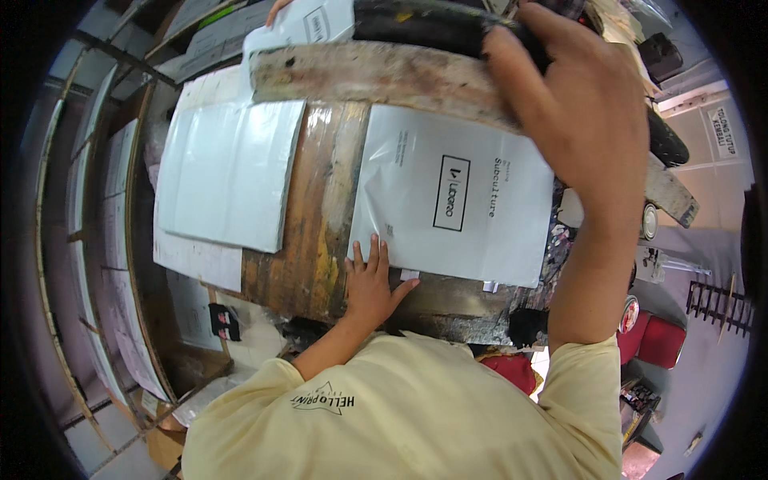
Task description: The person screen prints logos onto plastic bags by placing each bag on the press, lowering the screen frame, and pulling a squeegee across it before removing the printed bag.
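A white plastic mailing bag (424,184) with black print lies flat on the stained wooden board (312,192). My left hand (368,280) rests on its near left corner with the fingers spread. Beyond the bag, a worn wooden frame (376,72) stands raised across the board, with a dark ink-stained surface (432,28) behind its near bar. At the right end of this frame, my right hand (572,104) is bent round it; the hand itself hides part of the grip. To the left lies a stack of blank white bags (228,176).
At the far left, another person's fingers (278,10) touch a printed white bag (308,28). A metal rack (60,160) with white sheets lines the left side. A black cloth (528,326) sits at the board's near right corner, and a red chair (662,340) stands beyond.
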